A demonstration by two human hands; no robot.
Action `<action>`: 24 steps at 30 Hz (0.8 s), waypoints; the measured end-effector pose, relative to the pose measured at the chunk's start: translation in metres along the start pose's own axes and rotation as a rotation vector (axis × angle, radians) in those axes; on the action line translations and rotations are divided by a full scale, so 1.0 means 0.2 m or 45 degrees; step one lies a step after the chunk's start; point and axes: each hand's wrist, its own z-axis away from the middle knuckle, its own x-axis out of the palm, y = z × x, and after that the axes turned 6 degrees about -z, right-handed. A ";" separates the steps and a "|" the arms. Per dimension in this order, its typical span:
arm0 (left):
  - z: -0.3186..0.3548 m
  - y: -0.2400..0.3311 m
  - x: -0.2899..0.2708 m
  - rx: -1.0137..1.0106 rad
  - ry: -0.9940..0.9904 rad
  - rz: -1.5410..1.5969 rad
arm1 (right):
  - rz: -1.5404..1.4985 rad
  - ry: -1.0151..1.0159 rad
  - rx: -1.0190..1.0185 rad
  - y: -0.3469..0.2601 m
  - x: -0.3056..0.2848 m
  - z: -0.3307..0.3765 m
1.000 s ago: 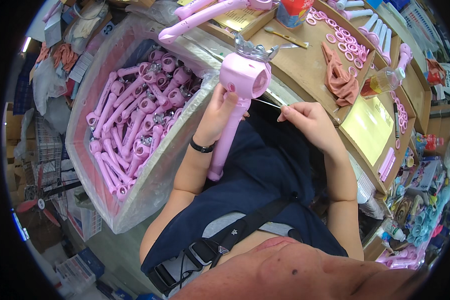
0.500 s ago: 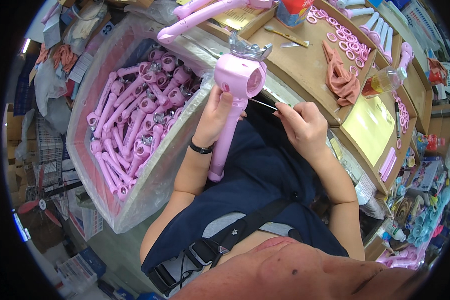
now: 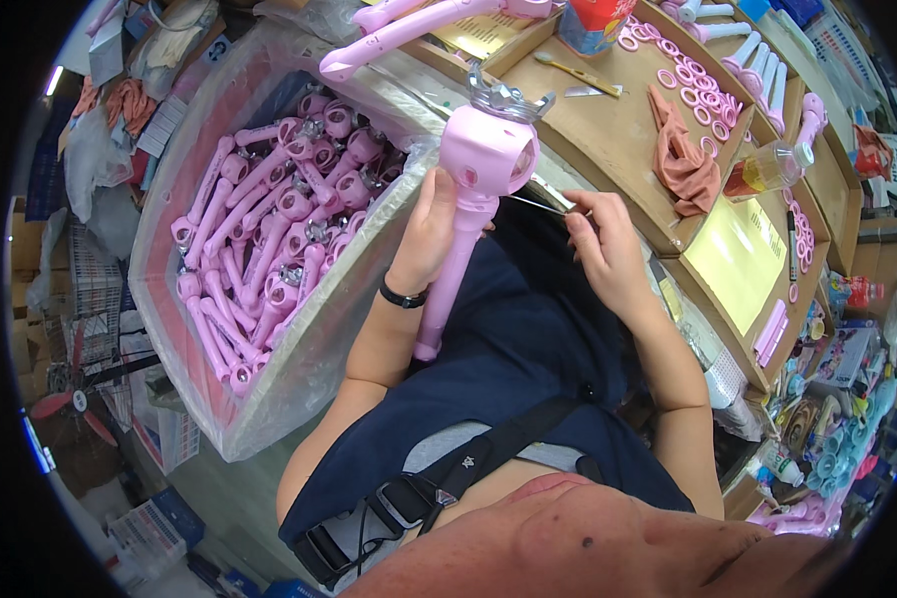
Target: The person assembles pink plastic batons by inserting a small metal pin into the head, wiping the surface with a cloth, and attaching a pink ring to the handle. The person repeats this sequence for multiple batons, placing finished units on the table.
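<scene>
My left hand (image 3: 430,231) is closed round the neck of a pink toy wand (image 3: 454,274). The wand stands nearly upright, its hollow round head topped by a silver crown (image 3: 508,97) and its handle reaching down to my lap. My right hand (image 3: 606,242) pinches the near end of a thin metal tool (image 3: 536,204) between thumb and fingers. This tool lies almost level and reaches to the wand's neck, just below the head. Its tip is hidden at the wand, so its exact kind cannot be made out.
To the left stands a plastic-lined box (image 3: 239,424) of similar pink wands. Cardboard trays (image 3: 568,130) on the right hold pink rings (image 3: 703,95), a toothbrush (image 3: 576,74), an orange cloth (image 3: 685,164), a bottle (image 3: 767,169) and a yellow sheet (image 3: 733,254). Another pink piece (image 3: 409,38) lies at the top.
My right hand has turned and its fingers have straightened somewhat, still on the tool. The wand and my left hand have shifted slightly right in the picture.
</scene>
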 end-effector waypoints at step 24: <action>0.01 -0.01 -0.01 0.203 -0.032 -0.116 | 0.167 -0.211 -0.061 0.02 -0.02 0.02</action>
